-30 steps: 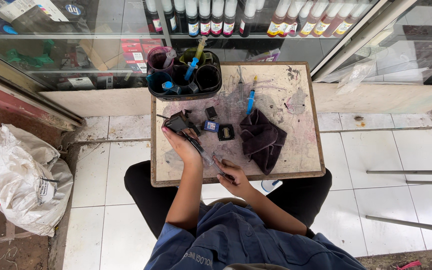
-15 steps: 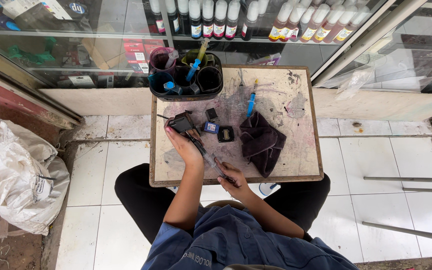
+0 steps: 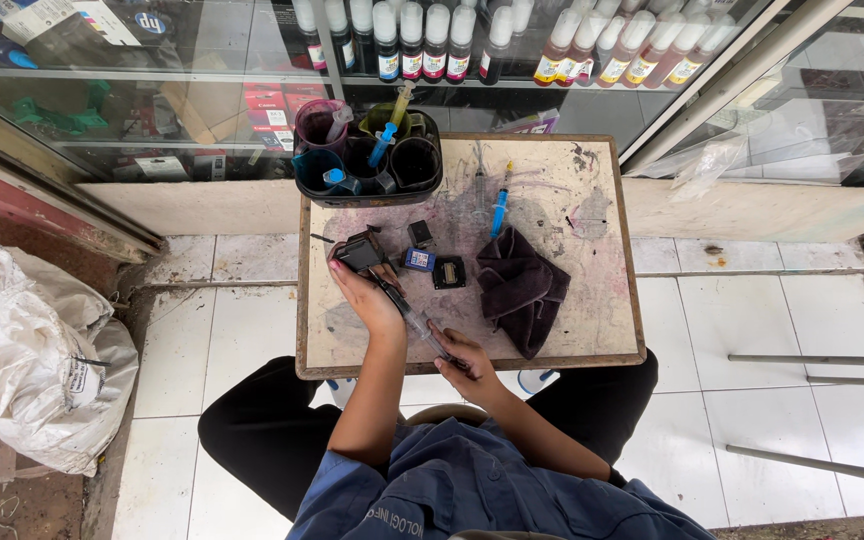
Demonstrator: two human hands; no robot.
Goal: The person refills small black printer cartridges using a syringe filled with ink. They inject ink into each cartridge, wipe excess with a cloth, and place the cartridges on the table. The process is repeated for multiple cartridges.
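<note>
Nearest the camera, the right hand point(image 3: 467, 352) has its fingers clamped on the plunger end of a slim syringe point(image 3: 414, 320), which slants up and left across the stained counter point(image 3: 592, 330). Its tip meets a black ink cartridge point(image 3: 360, 250) that the left hand point(image 3: 364, 295) steadies at the counter's left side, fingers wrapped around the cartridge body from below. The cartridge looks light, hard and boxy, probably slick with ink, so a hold on its flat sides seems safest; the syringe is thin and stiff, and its needle end likely bends easily.

Just right of the cartridge lie 3 small parts, among them a blue cartridge point(image 3: 417, 260) and a black square piece point(image 3: 448, 272). Beside them sits a crumpled dark cloth point(image 3: 522, 285), soft and limp. Farther back rest a blue syringe point(image 3: 498, 208) and a black cup tray point(image 3: 372, 165) holding more syringes.
</note>
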